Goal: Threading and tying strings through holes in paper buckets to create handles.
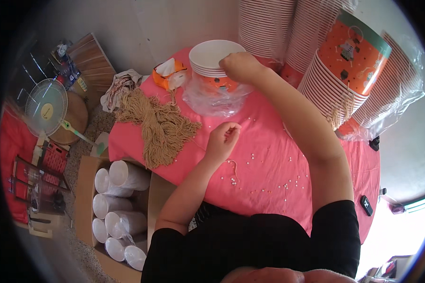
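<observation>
My right hand reaches far forward, its fingers closed over the right rim of the top paper bucket in a short stack. That stack has white insides and an orange printed outside, with a crumpled clear plastic bag around its lower part. Nearer to me, my left hand hovers over the pink tablecloth with its fingers curled in. Whether anything small is inside them cannot be made out. A thin piece of cord and several small white beads lie just right of my left wrist.
A heap of tan cord covers the table's left part, near an orange tissue pack. Tall bucket stacks, one topped by an orange bucket, line the back right. A carton of white cups stands at lower left. A fan is beyond.
</observation>
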Available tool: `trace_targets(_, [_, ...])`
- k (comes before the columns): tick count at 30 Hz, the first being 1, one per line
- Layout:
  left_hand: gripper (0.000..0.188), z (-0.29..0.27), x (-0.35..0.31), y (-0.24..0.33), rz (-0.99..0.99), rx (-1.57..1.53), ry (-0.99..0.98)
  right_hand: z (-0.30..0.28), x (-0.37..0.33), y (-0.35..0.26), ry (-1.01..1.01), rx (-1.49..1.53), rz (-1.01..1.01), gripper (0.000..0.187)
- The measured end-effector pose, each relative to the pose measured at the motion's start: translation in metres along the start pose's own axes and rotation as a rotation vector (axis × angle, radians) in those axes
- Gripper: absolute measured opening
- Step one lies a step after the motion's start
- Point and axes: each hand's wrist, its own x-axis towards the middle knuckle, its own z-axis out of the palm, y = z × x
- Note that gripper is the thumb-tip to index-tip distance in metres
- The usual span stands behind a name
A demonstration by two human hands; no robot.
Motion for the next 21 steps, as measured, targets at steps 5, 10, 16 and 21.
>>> trace_targets(5, [0.012, 0.003, 0.000, 0.008, 0.062, 0.047, -0.026, -0.004, 0.008, 0.011, 0.000, 0.167, 0.020, 0.008])
trace_targets(10, [0.012, 0.001, -0.001, 0.009, 0.077, 0.055, -0.009, -0.023, 0.014, 0.010, -0.101, 0.274, 0.081, 0.016])
trace_targets(16, [0.011, 0.001, 0.000, 0.016, 0.071, 0.068, -0.007, -0.031, 0.013, 0.014, -0.228, 0.384, 0.079, 0.015])
trace_targets(21, [0.010, -0.002, -0.001, 0.015, 0.059, 0.095, -0.043, -0.019, 0.011, 0.007, -0.096, 0.271, -0.009, 0.015])
